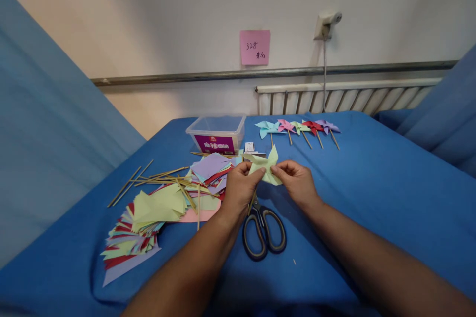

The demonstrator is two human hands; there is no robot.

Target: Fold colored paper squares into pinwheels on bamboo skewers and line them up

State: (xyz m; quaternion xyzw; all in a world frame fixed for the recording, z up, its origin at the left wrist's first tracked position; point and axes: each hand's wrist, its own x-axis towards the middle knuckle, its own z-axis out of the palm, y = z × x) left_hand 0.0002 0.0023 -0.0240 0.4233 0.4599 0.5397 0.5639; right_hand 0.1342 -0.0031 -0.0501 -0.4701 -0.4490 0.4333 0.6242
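A pale green paper pinwheel [268,162] is held up over the middle of the blue table, its blades folded. My left hand [241,181] grips its left side, with the thumb on the front near the centre. On the right side, the thumb and fingers of my right hand [296,178] pinch the paper. A thin stick [252,203] shows just below my left hand; whether it is joined to the pinwheel I cannot tell. Dark-handled scissors [265,233] lie under my hands, their blades mostly hidden.
Fanned coloured paper [130,237] and loose wooden sticks [159,178] lie to the left, near a paper pile [211,171]. A clear plastic box [216,133] and a small white box [249,147] stand behind. Several finished pinwheels [299,128] lie at the back right. Blue curtains flank the table.
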